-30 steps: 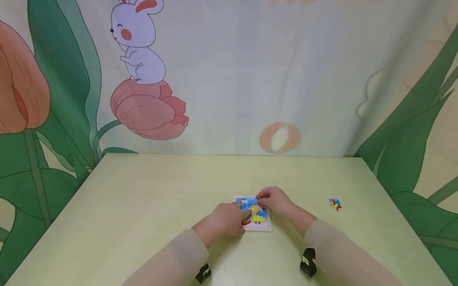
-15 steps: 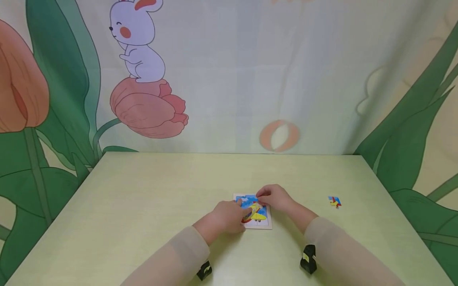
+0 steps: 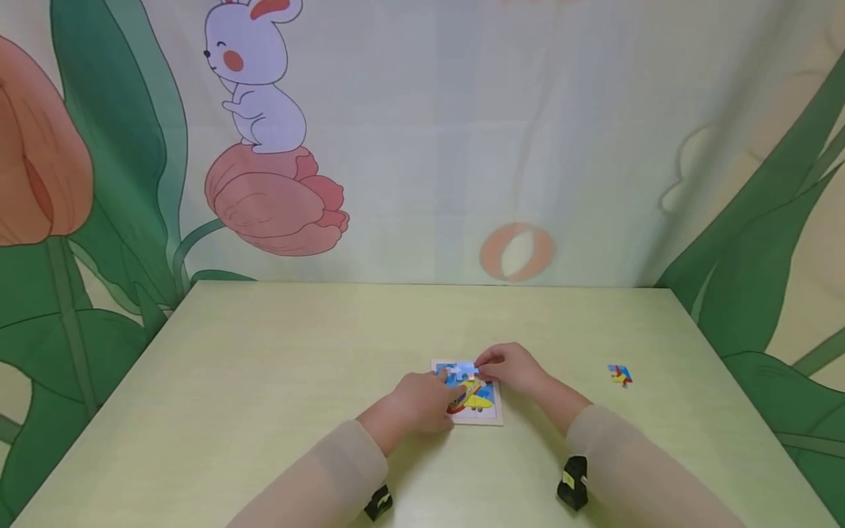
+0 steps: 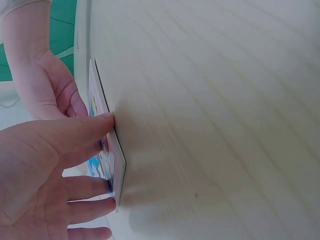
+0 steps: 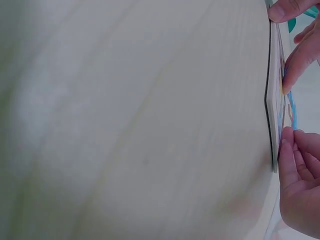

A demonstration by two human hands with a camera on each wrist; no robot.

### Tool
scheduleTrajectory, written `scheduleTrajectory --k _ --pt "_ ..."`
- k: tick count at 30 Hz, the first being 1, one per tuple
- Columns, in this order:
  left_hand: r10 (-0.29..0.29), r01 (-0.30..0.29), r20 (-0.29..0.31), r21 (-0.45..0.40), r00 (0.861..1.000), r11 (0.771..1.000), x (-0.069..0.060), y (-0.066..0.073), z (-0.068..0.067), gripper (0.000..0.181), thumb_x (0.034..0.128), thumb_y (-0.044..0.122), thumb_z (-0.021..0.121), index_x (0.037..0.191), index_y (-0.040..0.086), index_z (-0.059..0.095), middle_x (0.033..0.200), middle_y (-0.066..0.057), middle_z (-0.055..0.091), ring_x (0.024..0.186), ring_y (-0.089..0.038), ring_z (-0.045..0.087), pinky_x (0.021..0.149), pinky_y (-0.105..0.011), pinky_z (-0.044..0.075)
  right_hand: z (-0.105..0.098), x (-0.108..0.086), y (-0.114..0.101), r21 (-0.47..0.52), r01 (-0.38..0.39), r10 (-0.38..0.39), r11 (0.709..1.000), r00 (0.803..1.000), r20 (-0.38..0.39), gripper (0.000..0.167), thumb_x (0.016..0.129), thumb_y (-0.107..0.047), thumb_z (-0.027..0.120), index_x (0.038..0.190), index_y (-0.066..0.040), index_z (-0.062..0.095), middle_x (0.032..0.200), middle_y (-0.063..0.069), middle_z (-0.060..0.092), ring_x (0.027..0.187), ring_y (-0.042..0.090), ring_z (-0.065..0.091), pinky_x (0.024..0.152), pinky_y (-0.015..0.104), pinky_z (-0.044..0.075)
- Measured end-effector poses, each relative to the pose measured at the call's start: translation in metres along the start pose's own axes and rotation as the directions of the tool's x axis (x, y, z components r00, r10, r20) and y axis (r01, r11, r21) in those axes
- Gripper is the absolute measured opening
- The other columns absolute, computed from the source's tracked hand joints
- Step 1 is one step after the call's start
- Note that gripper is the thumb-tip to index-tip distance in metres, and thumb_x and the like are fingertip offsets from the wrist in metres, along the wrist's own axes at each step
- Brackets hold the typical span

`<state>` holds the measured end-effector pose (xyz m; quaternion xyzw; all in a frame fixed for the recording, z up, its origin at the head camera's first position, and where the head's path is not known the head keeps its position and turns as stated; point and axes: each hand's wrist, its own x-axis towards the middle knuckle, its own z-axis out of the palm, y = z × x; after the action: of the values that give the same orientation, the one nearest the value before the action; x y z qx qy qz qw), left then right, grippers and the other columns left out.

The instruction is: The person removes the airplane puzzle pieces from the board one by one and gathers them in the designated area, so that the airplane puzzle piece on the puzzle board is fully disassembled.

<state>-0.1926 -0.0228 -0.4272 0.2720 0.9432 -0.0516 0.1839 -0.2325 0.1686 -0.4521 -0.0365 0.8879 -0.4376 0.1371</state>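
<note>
Puzzle (image 3: 484, 402): on the tabletop (image 3: 317, 345), under my hands.
Raised piece (image 3: 465, 371): at the puzzle's far edge, tilted.
Right hand (image 3: 517, 369): beyond the puzzle's right corner, pinching the raised piece by its edge.
Left hand (image 3: 422, 402): fingers fairly straight on the puzzle's left side, thumb at its near edge.
Loose piece (image 3: 620, 375): well right of the puzzle.
Handling: I'd pinch lightly and steady the puzzle, sparing neighbouring pieces.
Since half a second ago: the raised piece, then seemingly flush, tips up, paler; the loose piece hasn't moved.
</note>
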Motion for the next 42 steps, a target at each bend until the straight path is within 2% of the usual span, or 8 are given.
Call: scheduleTrajectory --k 10,17,25,36,42 --pt "0.005 -0.005 -0.009 0.012 1.000 1.000 0.000 0.001 -0.001 0.063 0.0993 0.045 0.073 0.158 0.032 0.054 0.163 -0.008 0.048 0.147 -0.026 0.049 0.104 -0.042 0.053 -0.011 -0.003 0.008 0.020 0.027 -0.027 0.999 1.000 -0.006 0.012 0.100 -0.001 0.070 0.107 0.006 0.076 0.101 0.010 0.075 0.092 0.020 0.066 0.084 0.032 0.058" --pt "-0.003 0.003 -0.007 0.006 1.000 1.000 -0.003 0.001 -0.002 0.062 0.0999 0.043 0.072 0.158 0.032 0.054 0.163 -0.008 0.048 0.147 -0.026 0.049 0.105 -0.041 0.052 -0.020 -0.007 0.008 -0.024 0.015 -0.015 1.000 1.000 -0.015 0.013 0.101 -0.004 0.070 0.110 0.004 0.077 0.107 0.010 0.074 0.101 0.025 0.065 0.091 0.039 0.058" --pt "0.000 0.001 -0.011 0.009 1.000 1.000 -0.003 0.002 -0.002 0.061 0.1007 0.043 0.072 0.158 0.032 0.054 0.164 -0.008 0.047 0.148 -0.025 0.048 0.106 -0.041 0.051 -0.033 -0.011 0.016 -0.003 0.011 -0.011 1.000 1.000 -0.021 0.014 0.100 -0.001 0.069 0.110 0.008 0.074 0.105 0.015 0.074 0.094 0.024 0.068 0.086 0.036 0.060" --pt "-0.011 0.011 -0.015 0.009 1.000 1.000 -0.004 0.001 -0.001 0.061 0.1009 0.042 0.072 0.158 0.031 0.054 0.164 -0.008 0.046 0.149 -0.026 0.046 0.108 -0.042 0.050 -0.051 -0.016 0.033 -0.010 -0.028 0.027 1.000 0.999 -0.035 0.015 0.101 -0.002 0.070 0.112 0.008 0.074 0.109 0.016 0.074 0.096 0.024 0.067 0.087 0.036 0.060" --pt "-0.011 0.011 -0.012 0.005 1.000 1.000 -0.005 0.003 -0.003 0.061 0.1009 0.041 0.071 0.158 0.031 0.054 0.164 -0.008 0.047 0.149 -0.025 0.046 0.107 -0.042 0.050 -0.059 -0.018 0.041 0.026 -0.033 0.034 0.999 0.999 -0.037 0.016 0.101 -0.001 0.069 0.112 0.010 0.073 0.108 0.017 0.073 0.094 0.022 0.068 0.087 0.035 0.061"
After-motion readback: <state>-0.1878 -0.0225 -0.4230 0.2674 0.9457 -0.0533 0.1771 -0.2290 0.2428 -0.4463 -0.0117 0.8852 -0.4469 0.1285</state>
